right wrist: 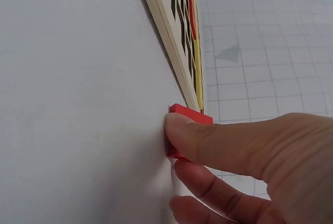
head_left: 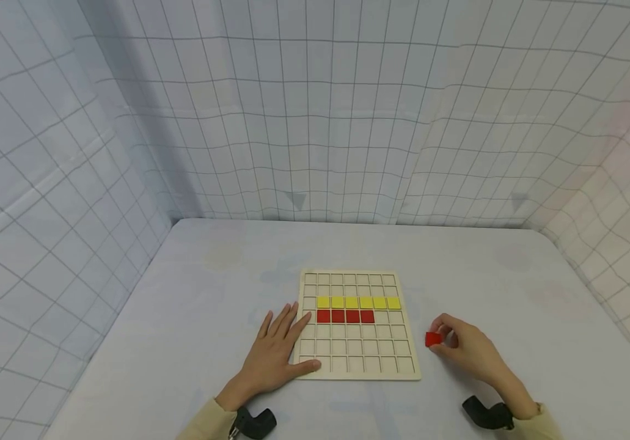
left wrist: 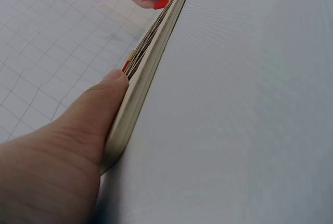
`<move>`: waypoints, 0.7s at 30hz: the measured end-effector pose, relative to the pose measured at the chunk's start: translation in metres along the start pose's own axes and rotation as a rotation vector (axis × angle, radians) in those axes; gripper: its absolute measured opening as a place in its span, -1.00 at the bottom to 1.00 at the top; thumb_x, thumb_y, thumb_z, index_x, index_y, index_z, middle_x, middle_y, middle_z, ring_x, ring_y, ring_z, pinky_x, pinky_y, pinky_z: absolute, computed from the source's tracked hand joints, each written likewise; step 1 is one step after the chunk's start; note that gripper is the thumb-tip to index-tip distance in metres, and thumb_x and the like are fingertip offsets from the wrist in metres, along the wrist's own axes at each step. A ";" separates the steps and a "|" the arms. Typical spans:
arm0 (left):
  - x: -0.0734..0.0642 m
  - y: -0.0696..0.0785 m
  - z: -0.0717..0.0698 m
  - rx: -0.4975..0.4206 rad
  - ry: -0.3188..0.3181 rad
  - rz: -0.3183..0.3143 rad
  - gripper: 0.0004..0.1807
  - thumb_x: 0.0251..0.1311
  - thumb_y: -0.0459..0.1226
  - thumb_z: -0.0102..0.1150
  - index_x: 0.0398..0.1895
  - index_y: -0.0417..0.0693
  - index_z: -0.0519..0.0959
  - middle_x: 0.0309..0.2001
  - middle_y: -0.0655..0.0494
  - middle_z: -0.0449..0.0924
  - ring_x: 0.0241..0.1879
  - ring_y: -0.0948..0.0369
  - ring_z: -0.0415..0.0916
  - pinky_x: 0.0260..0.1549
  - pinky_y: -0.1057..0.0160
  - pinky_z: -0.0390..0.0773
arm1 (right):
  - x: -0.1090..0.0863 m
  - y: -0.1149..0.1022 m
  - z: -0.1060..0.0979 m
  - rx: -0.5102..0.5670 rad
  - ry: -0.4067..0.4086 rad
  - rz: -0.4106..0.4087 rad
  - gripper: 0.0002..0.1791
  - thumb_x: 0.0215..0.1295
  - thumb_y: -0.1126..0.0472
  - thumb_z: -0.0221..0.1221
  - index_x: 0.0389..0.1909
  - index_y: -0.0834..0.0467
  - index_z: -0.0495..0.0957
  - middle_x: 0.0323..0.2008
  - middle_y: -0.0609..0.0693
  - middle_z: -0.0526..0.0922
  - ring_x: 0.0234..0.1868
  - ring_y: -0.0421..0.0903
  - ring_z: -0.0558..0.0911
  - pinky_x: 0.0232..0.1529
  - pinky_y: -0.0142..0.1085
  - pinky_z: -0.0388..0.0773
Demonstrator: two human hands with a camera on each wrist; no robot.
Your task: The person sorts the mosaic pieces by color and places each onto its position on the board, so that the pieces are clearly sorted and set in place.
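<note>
A pale wooden grid board (head_left: 355, 368) lies flat on the table, its cells in rows. One row carries several yellow square tiles (head_left: 351, 302); the row just nearer holds several red square tiles (head_left: 344, 316). My left hand (head_left: 273, 354) rests with fingers spread on the board's left side, its thumb (left wrist: 99, 99) on the near left corner. Just right of the board, my right hand (head_left: 471, 351) pinches a loose red tile (right wrist: 190, 114) between thumb and fingers. In the right wrist view the thumb covers part of that tile.
The white table (head_left: 227, 263) spreads around the board. Pale cloth with a grid pattern (head_left: 315, 122) hangs behind it and on both sides. A black wrist camera mount (head_left: 256, 423) sits by the left wrist, another mount (head_left: 485, 414) by the right.
</note>
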State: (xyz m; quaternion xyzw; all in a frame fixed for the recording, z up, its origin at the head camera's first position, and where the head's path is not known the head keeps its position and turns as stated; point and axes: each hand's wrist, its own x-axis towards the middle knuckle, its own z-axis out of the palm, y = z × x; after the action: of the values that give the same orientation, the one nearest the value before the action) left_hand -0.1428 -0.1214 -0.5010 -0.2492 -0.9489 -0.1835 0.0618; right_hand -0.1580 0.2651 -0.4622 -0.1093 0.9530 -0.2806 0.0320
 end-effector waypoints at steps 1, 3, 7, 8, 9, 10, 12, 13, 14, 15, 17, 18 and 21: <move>0.000 0.000 0.000 0.000 -0.001 0.000 0.00 0.10 0.38 -0.03 0.49 0.03 0.08 0.46 -0.10 -0.06 0.45 0.02 -0.23 0.33 -0.10 -0.28 | 0.000 0.000 0.001 -0.001 0.005 -0.003 -0.70 0.02 0.29 0.40 -0.29 0.00 0.49 -0.42 -0.13 0.50 -0.49 -0.17 0.40 -0.54 -0.35 0.34; 0.000 0.000 0.000 0.002 0.001 0.002 0.00 0.10 0.38 -0.03 0.49 0.03 0.08 0.46 -0.10 -0.05 0.45 0.02 -0.23 0.33 -0.09 -0.28 | 0.001 0.000 0.002 0.002 0.022 -0.008 -0.71 0.04 0.30 0.39 -0.30 0.00 0.49 -0.43 -0.14 0.50 -0.51 -0.17 0.40 -0.55 -0.36 0.34; 0.000 0.000 -0.001 -0.004 0.009 0.009 0.00 0.09 0.37 -0.01 0.49 0.01 0.09 0.46 -0.12 -0.05 0.45 0.01 -0.21 0.33 -0.11 -0.27 | 0.002 -0.001 0.002 0.016 0.058 -0.029 -0.74 0.07 0.32 0.37 -0.33 0.03 0.49 -0.45 -0.16 0.49 -0.53 -0.18 0.38 -0.58 -0.38 0.34; 0.000 0.001 -0.001 -0.007 0.011 0.009 0.00 0.09 0.37 0.00 0.49 0.01 0.09 0.46 -0.12 -0.04 0.44 0.00 -0.20 0.33 -0.11 -0.27 | 0.003 -0.002 0.002 0.024 0.065 -0.035 -0.75 0.07 0.32 0.37 -0.33 0.03 0.49 -0.45 -0.15 0.49 -0.54 -0.18 0.38 -0.58 -0.38 0.33; 0.000 0.001 -0.001 -0.009 0.013 0.011 0.00 0.09 0.36 0.00 0.48 0.01 0.09 0.46 -0.12 -0.04 0.44 -0.01 -0.20 0.33 -0.12 -0.27 | 0.003 -0.002 0.002 0.031 0.071 -0.043 -0.75 0.08 0.32 0.37 -0.33 0.04 0.49 -0.46 -0.15 0.49 -0.54 -0.19 0.38 -0.58 -0.39 0.33; 0.000 0.001 -0.001 -0.013 0.014 0.011 0.00 0.09 0.36 0.01 0.48 0.01 0.10 0.46 -0.13 -0.04 0.44 -0.01 -0.19 0.33 -0.12 -0.27 | 0.004 -0.003 0.002 0.040 0.075 -0.050 -0.76 0.08 0.32 0.37 -0.34 0.05 0.49 -0.46 -0.15 0.49 -0.55 -0.19 0.37 -0.59 -0.39 0.33; 0.000 0.001 -0.002 -0.014 0.012 0.011 0.00 0.09 0.36 0.01 0.48 0.01 0.10 0.46 -0.13 -0.04 0.44 -0.01 -0.19 0.33 -0.11 -0.28 | 0.005 -0.004 0.002 0.059 0.082 -0.058 -0.76 0.08 0.31 0.38 -0.34 0.06 0.49 -0.47 -0.15 0.48 -0.56 -0.20 0.38 -0.60 -0.39 0.33; 0.001 0.001 -0.002 -0.013 0.013 0.011 0.00 0.09 0.36 0.01 0.48 0.00 0.10 0.46 -0.13 -0.04 0.44 -0.01 -0.19 0.33 -0.11 -0.28 | 0.006 -0.005 0.002 0.068 0.087 -0.062 -0.76 0.07 0.31 0.38 -0.35 0.05 0.49 -0.48 -0.15 0.48 -0.56 -0.20 0.38 -0.60 -0.40 0.33; 0.001 0.000 -0.001 -0.010 0.009 0.009 0.00 0.10 0.36 0.00 0.49 0.01 0.09 0.46 -0.12 -0.04 0.44 0.00 -0.20 0.33 -0.10 -0.29 | 0.008 -0.005 0.003 0.073 0.093 -0.073 -0.76 0.07 0.31 0.38 -0.36 0.05 0.49 -0.48 -0.16 0.48 -0.56 -0.20 0.38 -0.60 -0.40 0.33; 0.001 0.000 -0.001 -0.009 0.009 0.009 0.00 0.10 0.37 -0.01 0.49 0.01 0.09 0.46 -0.12 -0.05 0.44 0.00 -0.21 0.33 -0.10 -0.29 | 0.009 -0.006 0.003 0.078 0.101 -0.086 -0.75 0.06 0.31 0.39 -0.36 0.05 0.49 -0.48 -0.16 0.48 -0.56 -0.21 0.39 -0.60 -0.40 0.34; 0.001 0.000 0.000 0.001 0.007 0.010 0.00 0.10 0.37 -0.02 0.49 0.02 0.08 0.46 -0.11 -0.05 0.45 0.01 -0.21 0.33 -0.09 -0.29 | 0.012 -0.009 0.004 0.088 0.113 -0.108 -0.75 0.06 0.31 0.39 -0.37 0.04 0.49 -0.48 -0.18 0.49 -0.56 -0.22 0.41 -0.59 -0.40 0.36; 0.001 0.000 0.000 0.003 0.007 0.010 0.00 0.10 0.38 -0.03 0.49 0.02 0.08 0.46 -0.11 -0.05 0.45 0.01 -0.22 0.33 -0.09 -0.29 | 0.013 -0.010 0.004 0.095 0.116 -0.119 -0.76 0.06 0.30 0.39 -0.37 0.03 0.50 -0.48 -0.19 0.50 -0.55 -0.22 0.42 -0.58 -0.40 0.36; 0.000 -0.001 0.001 0.006 0.008 0.011 0.01 0.09 0.38 -0.03 0.49 0.02 0.08 0.46 -0.10 -0.06 0.45 0.02 -0.22 0.34 -0.09 -0.29 | 0.018 -0.015 0.006 0.110 0.125 -0.146 -0.78 0.07 0.30 0.38 -0.38 0.03 0.52 -0.46 -0.20 0.52 -0.52 -0.21 0.43 -0.57 -0.40 0.37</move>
State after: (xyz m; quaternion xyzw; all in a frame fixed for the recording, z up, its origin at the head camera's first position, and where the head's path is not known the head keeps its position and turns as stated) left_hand -0.1436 -0.1217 -0.5020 -0.2537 -0.9478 -0.1811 0.0673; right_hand -0.1721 0.2454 -0.4592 -0.1589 0.9259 -0.3402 -0.0422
